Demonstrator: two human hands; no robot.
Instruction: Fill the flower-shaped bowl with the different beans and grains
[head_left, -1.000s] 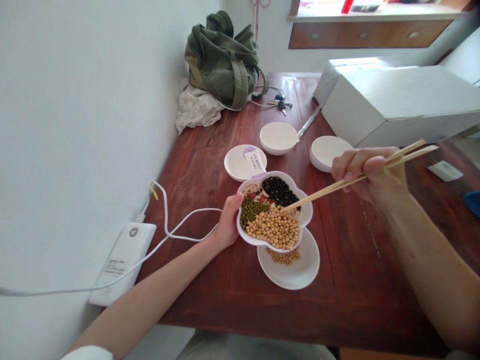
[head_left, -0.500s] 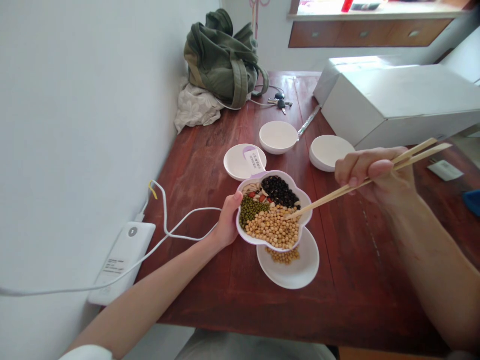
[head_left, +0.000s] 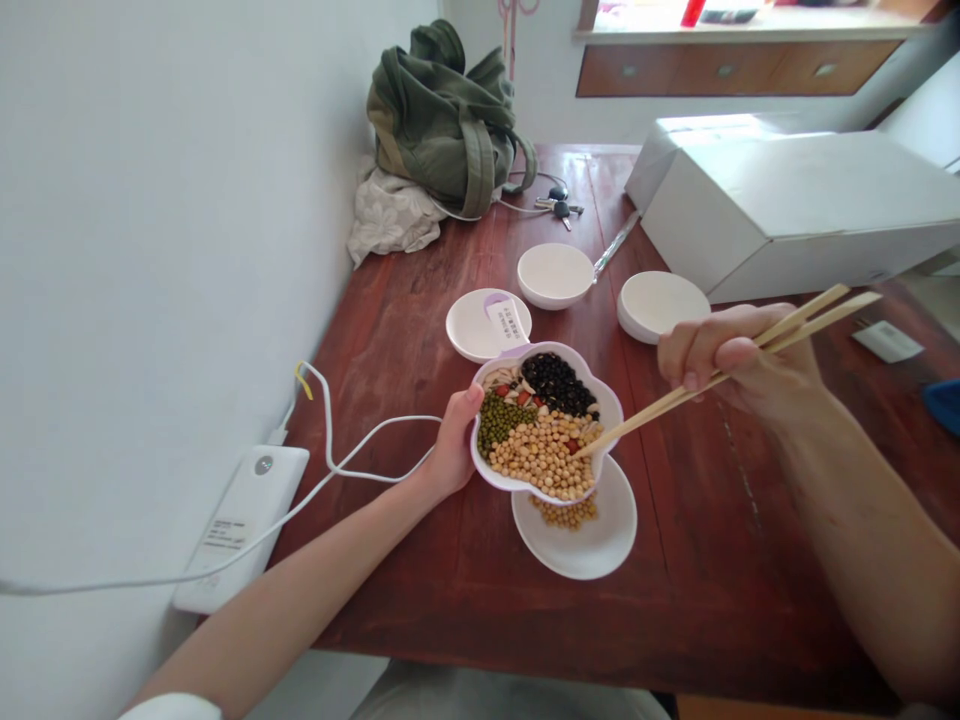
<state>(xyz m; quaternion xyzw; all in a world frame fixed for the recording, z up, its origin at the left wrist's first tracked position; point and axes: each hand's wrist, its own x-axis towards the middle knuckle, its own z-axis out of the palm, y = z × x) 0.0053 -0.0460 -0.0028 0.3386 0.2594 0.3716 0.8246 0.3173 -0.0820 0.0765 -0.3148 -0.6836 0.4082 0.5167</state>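
My left hand (head_left: pixel 456 440) grips the left side of a flower-shaped bowl (head_left: pixel 613 405) with a lilac rim, thumb over its edge. Inside lie black beans (head_left: pixel 556 383), green mung beans (head_left: pixel 504 420), pale seeds with a few red pieces, and a heap of soybeans (head_left: pixel 541 458). My right hand (head_left: pixel 739 355) is closed round a pair of wooden chopsticks (head_left: pixel 667 400), whose tips rest among the soybeans beside a red piece. Partly under the bowl, a white plate (head_left: pixel 600 545) carries some more soybeans.
Behind the bowl stand a white dish (head_left: pixel 472 325), a white bowl (head_left: pixel 555 277) and stacked white dishes (head_left: pixel 664 305). A large white box (head_left: pixel 810 200) fills the back right. A green bag (head_left: pixel 442 130) and keys (head_left: pixel 561 208) lie at the back; a power bank (head_left: pixel 247 520) with a cable is left.
The chopstick tips have shifted slightly down and left within the soybeans, and a red piece now shows beside them. My right hand has moved a little left and down.
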